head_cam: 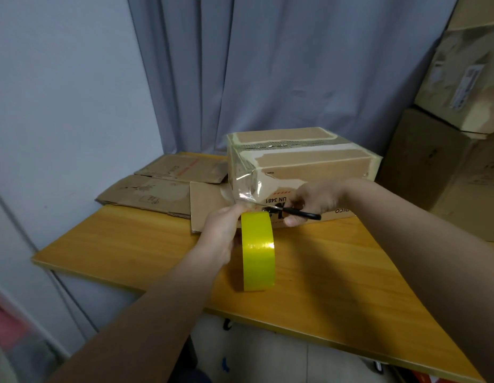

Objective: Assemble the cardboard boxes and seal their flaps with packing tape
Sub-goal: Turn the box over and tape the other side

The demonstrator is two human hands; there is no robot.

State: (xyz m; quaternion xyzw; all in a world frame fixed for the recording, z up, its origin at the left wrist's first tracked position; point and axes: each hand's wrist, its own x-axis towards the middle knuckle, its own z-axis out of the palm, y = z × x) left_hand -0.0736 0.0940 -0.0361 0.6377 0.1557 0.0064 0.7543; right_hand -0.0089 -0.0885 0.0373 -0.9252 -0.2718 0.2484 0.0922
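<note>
At the cardboard box (309,164) corner, the left hand (221,233) grips the yellow tape roll (258,252) taut, seemingly so the right hand (315,200), gripping a black-handled blade (304,214), can cut.

left hand (221,236): fingers curled, gripping | right hand (312,201): fingers pinching | both forearms extended forward

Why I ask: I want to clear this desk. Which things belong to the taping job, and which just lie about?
In use: taped brown cardboard box; yellow roll of packing tape, in the left hand; black-handled cutting tool, in the right hand.
Lying about: flattened brown cardboard boxes; stacked cardboard boxes on the right.
</note>
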